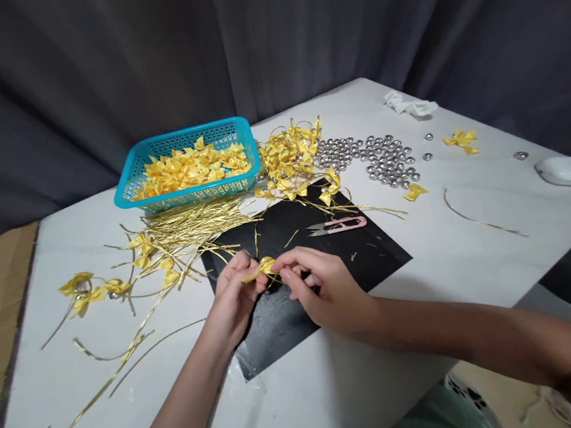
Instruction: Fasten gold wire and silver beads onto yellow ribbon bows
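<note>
Both hands are working right around the middle of the frame, over a black mat (285, 333). The left hand (236, 283) is pinching a little yellow ribbon flower (266, 266) with thumb and fingers, and the right hand (326, 284) is nipping its right edge with thumb and index fingertip. So the flower's basically sitting between the two, touching both sets of fingertips. Pink snips (346, 224) are lying just beyond the right hand. Gold wires (197, 222) are sprawling upper left of the hands, below a blue basket (249, 141), and silver beads (389, 162) are spreading across the surface (455, 269), upper right.
</note>
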Demonstrator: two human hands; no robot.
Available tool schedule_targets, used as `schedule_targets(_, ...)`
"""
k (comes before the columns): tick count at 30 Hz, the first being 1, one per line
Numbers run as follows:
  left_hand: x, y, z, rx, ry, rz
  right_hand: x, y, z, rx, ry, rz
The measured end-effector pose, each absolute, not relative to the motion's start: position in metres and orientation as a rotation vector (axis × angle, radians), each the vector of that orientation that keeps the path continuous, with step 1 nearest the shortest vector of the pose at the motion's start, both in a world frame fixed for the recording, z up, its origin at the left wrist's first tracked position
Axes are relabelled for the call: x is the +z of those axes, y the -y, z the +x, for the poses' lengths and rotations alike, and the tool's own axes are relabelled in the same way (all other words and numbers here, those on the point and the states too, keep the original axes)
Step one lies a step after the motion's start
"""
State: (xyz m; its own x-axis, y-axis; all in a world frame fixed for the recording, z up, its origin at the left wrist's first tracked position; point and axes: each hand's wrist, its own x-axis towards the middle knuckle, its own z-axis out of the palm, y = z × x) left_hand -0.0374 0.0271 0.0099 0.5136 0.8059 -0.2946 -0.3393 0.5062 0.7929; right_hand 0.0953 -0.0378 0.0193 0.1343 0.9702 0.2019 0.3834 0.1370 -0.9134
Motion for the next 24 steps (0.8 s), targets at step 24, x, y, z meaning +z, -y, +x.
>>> schedule_targets(24,0.0101,-0.0275,-0.0374,0.766,-0.678,0.739,0.0201,0.0361,0.0957,0.870,1.350,-1.421)
